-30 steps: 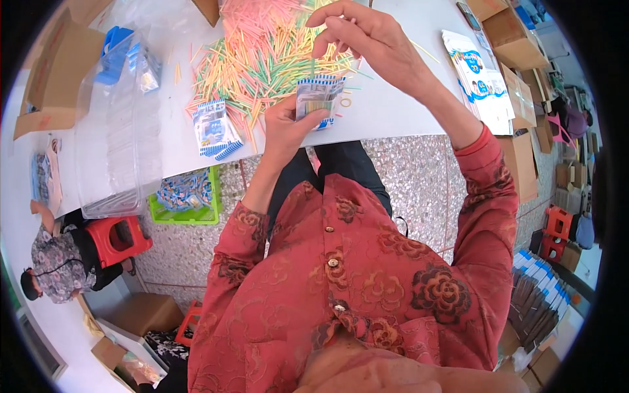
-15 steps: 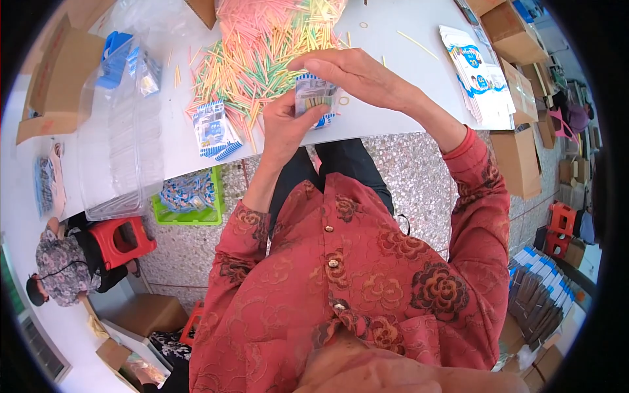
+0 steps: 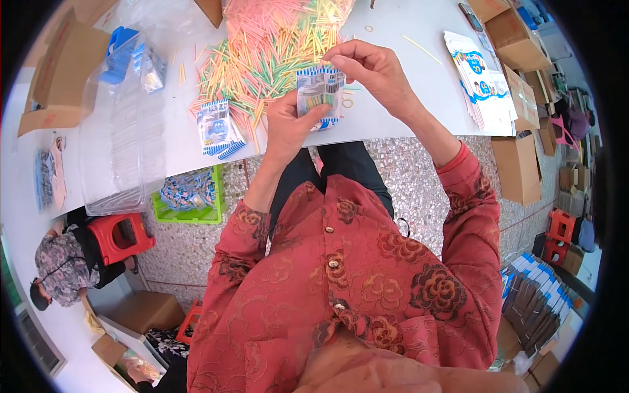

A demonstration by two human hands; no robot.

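Blue-white packet [image 3: 319, 97] gripped btwn hands: left hand [image 3: 288, 124] below, right hand [image 3: 371, 71] pinching top.

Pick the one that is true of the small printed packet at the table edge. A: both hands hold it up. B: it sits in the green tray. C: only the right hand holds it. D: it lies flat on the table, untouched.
A: the left hand grips the packet from below while the right hand pinches its top edge.
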